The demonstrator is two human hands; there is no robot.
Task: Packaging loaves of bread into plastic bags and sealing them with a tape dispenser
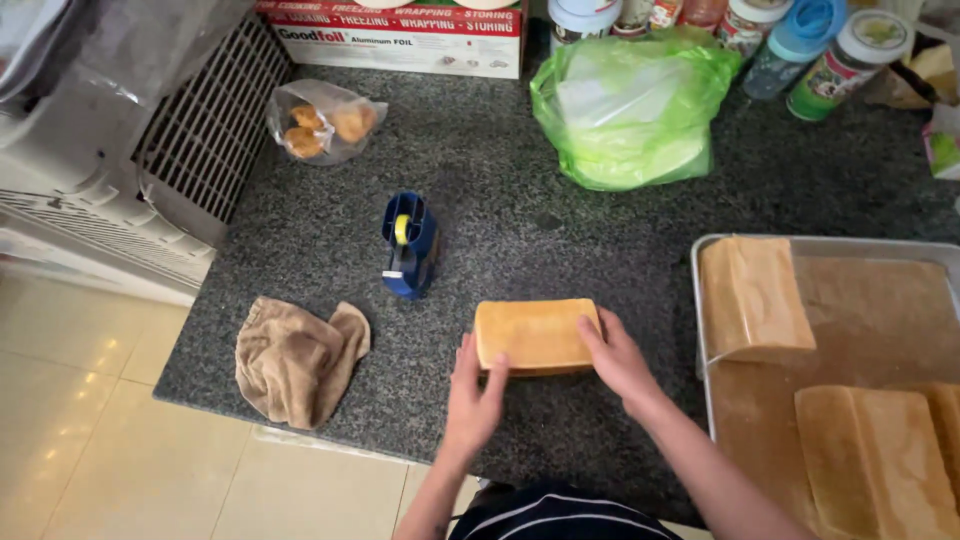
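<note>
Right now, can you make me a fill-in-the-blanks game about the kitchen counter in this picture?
1. The left hand and right hand both touch a wrapped ____ on the granite counter.
2. The tape dispenser behind the hands is ____ in colour.
3. The crumpled brown cloth lies to the ____ of the hands.
4. More wrapped loaves lie in a metal ____ at the right.

Missing words: loaf; blue; left; tray

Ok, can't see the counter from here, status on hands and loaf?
Left hand and right hand flat on loaf, one each end. Loaf on counter. Nothing in the way.
</note>
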